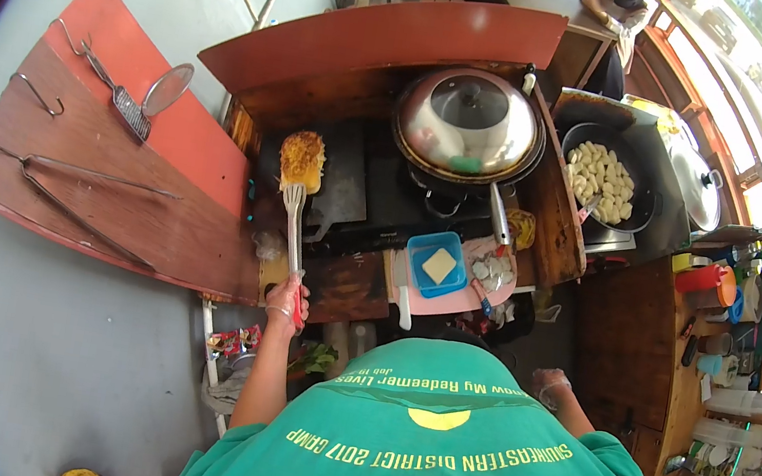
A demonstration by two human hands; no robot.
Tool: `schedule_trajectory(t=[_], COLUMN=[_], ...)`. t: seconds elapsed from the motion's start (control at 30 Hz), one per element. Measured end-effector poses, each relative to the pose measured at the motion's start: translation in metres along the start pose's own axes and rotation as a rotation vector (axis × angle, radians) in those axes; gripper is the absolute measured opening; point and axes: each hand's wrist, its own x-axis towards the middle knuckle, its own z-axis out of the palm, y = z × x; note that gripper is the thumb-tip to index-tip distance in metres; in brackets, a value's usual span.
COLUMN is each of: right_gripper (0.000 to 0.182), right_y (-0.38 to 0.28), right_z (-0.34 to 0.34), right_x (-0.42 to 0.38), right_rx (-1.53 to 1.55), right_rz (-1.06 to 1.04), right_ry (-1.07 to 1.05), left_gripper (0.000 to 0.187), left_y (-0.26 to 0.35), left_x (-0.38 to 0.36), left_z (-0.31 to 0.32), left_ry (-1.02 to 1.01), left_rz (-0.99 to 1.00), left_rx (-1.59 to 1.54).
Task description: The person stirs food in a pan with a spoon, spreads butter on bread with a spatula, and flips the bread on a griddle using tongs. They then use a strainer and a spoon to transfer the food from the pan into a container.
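Observation:
My left hand (pixel 285 304), in a clear plastic glove, is closed around the red handle of metal tongs (pixel 294 230). Their slotted tips touch the lower edge of a browned, toasted slice of bread (pixel 302 161), which lies on a flat black griddle (pixel 343 173). My right hand (pixel 552 388), gloved too, hangs low beside my body over a dark gap, its fingers loosely apart with nothing visible in them. Closest to that hand is the wooden cabinet (pixel 621 343) on the right. The undersides of both hands are hidden.
A lidded pan (pixel 467 123) sits on the stove, its handle pointing toward me. White pieces fill a black pot (pixel 642 203). A blue container (pixel 437 264) holds a pale block, near a knife (pixel 404 307). Utensils hang on a left board (pixel 114 178). Another person (pixel 615 22) is at the back.

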Motion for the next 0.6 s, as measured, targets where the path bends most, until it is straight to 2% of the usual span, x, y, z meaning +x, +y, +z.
schedule_trajectory(t=[0.1, 0.17, 0.2, 0.27, 0.3, 0.33, 0.4, 0.43, 0.5, 0.53, 0.6], right_gripper=[0.018, 0.016, 0.016, 0.016, 0.016, 0.016, 0.014, 0.014, 0.015, 0.015, 0.018], right_y=[0.009, 0.041, 0.038, 0.03, 0.031, 0.048, 0.078, 0.078, 0.066, 0.056, 0.029], right_z=[0.009, 0.046, 0.037, 0.019, 0.018, 0.039, 0.079, 0.075, 0.056, 0.041, 0.004], right_x=[-0.013, 0.014, 0.006, -0.017, -0.008, 0.016, 0.056, 0.057, 0.055, 0.045, 0.018], right_rx=[-0.036, 0.08, 0.083, 0.723, 1.391, 1.396, 0.985, 0.988, 0.227, 0.228, -0.13], right_rz=[0.027, 0.007, 0.011, 0.107, 0.304, 0.298, 0.08, 0.079, -0.104, -0.104, -0.183], right_ry=[0.073, 0.087, 0.104, 0.211, 0.078, 0.089, 0.166, 0.176, 0.178, 0.185, 0.167], left_gripper=[0.023, 0.024, 0.024, 0.025, 0.025, 0.025, 0.025, 0.025, 0.024, 0.024, 0.023], left_y=[0.0, -0.002, -0.004, -0.007, -0.009, -0.01, -0.013, -0.017, -0.018, -0.019, -0.022], left_x=[0.0, 0.002, 0.003, 0.004, 0.004, 0.003, 0.001, 0.006, 0.005, 0.005, 0.005], left_z=[0.002, 0.001, 0.0, 0.0, 0.001, 0.003, 0.007, 0.005, 0.01, 0.012, 0.014], left_ry=[-0.015, -0.031, -0.043, -0.046, -0.063, -0.071, -0.077, -0.083, -0.087, -0.083, -0.095], left_rz=[-0.004, -0.018, -0.006, -0.018, -0.014, -0.005, -0.02, -0.036, -0.039, -0.048, -0.039], left_rx=[-0.009, -0.018, -0.021, -0.045, -0.074, -0.074, -0.137, -0.157, -0.176, -0.193, -0.212])
